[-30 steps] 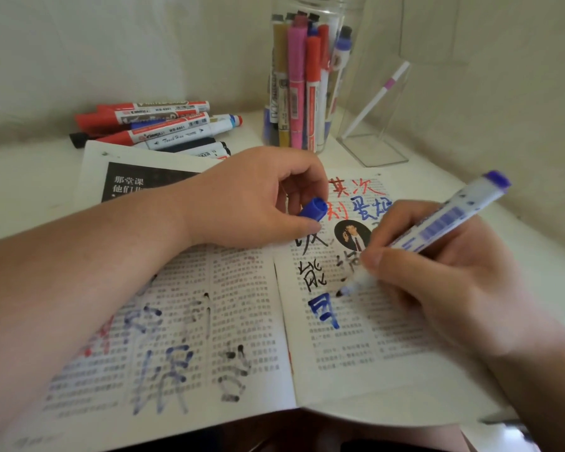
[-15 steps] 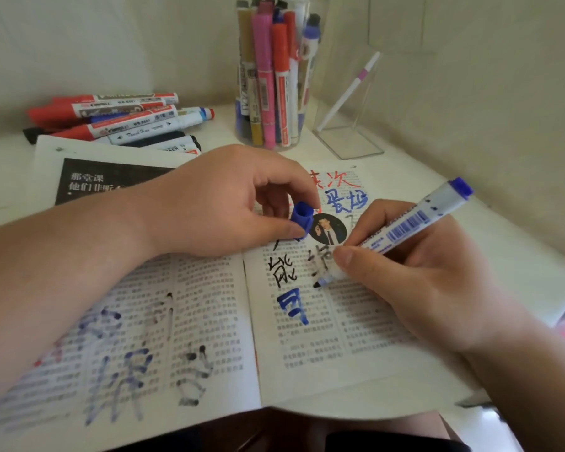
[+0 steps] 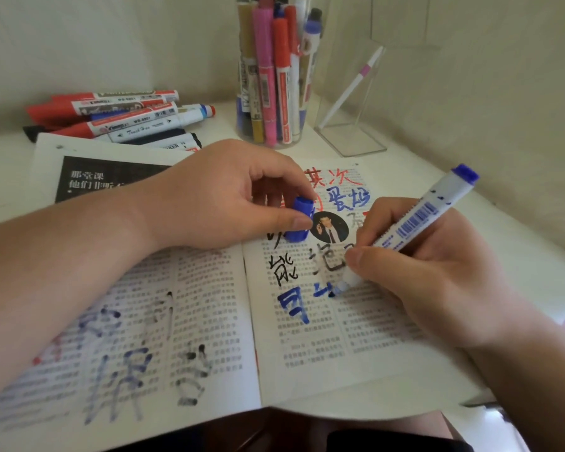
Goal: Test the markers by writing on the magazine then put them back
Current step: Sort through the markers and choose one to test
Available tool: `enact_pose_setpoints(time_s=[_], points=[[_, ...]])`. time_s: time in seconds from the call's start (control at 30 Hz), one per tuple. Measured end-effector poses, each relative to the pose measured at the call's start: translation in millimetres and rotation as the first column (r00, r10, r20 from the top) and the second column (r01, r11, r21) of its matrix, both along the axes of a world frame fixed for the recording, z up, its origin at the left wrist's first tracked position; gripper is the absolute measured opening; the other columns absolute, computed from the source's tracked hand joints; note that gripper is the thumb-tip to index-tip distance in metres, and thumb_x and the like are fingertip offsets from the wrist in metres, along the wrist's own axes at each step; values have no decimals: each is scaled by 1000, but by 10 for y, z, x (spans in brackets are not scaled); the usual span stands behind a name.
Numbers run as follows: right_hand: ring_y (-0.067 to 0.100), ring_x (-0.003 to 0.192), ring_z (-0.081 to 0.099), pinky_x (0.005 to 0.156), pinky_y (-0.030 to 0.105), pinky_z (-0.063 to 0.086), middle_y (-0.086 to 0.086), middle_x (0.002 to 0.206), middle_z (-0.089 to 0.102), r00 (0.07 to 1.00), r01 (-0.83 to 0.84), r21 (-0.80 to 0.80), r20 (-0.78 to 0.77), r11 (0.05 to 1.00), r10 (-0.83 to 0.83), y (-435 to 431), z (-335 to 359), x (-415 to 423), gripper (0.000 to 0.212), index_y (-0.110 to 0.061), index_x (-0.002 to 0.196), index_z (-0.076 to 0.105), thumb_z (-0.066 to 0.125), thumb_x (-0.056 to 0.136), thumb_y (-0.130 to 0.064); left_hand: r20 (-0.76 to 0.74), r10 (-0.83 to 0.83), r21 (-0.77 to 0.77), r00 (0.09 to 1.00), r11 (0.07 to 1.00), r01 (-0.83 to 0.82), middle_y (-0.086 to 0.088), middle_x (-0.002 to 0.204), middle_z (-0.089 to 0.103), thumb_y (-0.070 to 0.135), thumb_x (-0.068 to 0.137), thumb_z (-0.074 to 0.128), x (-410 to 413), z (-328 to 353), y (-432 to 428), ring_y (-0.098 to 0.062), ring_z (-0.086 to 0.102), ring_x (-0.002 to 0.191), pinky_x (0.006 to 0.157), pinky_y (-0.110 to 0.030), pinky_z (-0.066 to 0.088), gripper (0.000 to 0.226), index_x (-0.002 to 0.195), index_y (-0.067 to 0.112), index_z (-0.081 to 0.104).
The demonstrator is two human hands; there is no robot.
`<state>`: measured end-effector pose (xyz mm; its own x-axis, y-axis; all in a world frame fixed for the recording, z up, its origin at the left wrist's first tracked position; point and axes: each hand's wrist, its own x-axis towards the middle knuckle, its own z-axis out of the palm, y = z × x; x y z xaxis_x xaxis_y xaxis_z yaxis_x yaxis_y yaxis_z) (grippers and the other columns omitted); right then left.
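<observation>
An open magazine (image 3: 209,314) lies on the white table, its pages covered with red, blue and black handwritten characters. My right hand (image 3: 437,272) grips a white marker with blue ends (image 3: 421,216); its tip touches the right page beside fresh blue strokes. My left hand (image 3: 222,200) rests on the magazine's middle and pinches the blue cap (image 3: 299,221) between thumb and fingers. A clear jar (image 3: 274,76) at the back holds several upright markers.
A pile of several red, blue and black markers (image 3: 121,119) lies at the back left, behind the magazine. A clear acrylic stand (image 3: 353,138) with a thin white pen (image 3: 353,86) sits right of the jar. Walls close in the corner behind.
The marker tip has moved right and a little down on the right page, leaving new blue strokes beside the earlier blue character. My left hand still holds the cap.
</observation>
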<state>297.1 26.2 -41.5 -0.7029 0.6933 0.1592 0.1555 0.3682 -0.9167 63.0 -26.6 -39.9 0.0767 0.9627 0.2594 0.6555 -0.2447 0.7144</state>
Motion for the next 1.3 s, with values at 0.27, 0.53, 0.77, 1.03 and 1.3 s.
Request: enact_pose_setpoints(time_s=[0.27, 0.53, 0.77, 1.03, 1.3], points=[[12, 49, 45, 46, 21, 33, 11, 52, 49, 990, -141, -63, 10, 988, 142, 18, 33, 27, 20, -6, 74, 63, 77, 75, -20, 11, 9, -5, 1000, 1000, -9, 14, 79, 71, 52, 69, 82, 9, 2, 4, -11, 65, 70, 78, -45, 57, 32, 96, 40, 72], [13, 50, 46, 47, 24, 35, 13, 56, 55, 992, -129, -56, -2, 990, 129, 15, 41, 15, 10, -5, 70, 59, 68, 73, -8, 25, 5, -17, 1000, 1000, -4, 13, 79, 70, 39, 73, 81, 3, -1, -1, -9, 63, 69, 76, -37, 55, 26, 97, 37, 72], [9, 47, 42, 47, 18, 34, 0, 52, 49, 992, -125, -59, -23, 990, 124, 17, 11, 10, 13, -6, 70, 61, 70, 77, -11, 41, -8, -2, 999, 1000, 8, 11, 81, 71, 32, 76, 88, -3, -14, 1, -15, 65, 70, 76, -41, 54, 28, 99, 35, 73], [17, 41, 33, 41, 20, 26, 5, 45, 49, 980, 25, -133, -190, 991, -51, 55, -1, 17, 22, -6, 64, 60, 75, 64, -22, 39, 18, 26, 999, 999, -19, 15, 91, 69, 14, 80, 84, -16, -8, -3, -14, 63, 74, 77, -37, 54, 34, 104, 34, 69], [16, 49, 44, 49, 24, 34, 7, 55, 51, 987, -159, -95, -44, 983, 155, 37, -12, 44, 21, -6, 72, 62, 76, 72, -22, -14, 5, 38, 1000, 999, -4, 15, 87, 67, 19, 79, 85, -41, -31, 18, -18, 64, 74, 74, -42, 55, 30, 99, 36, 70]])
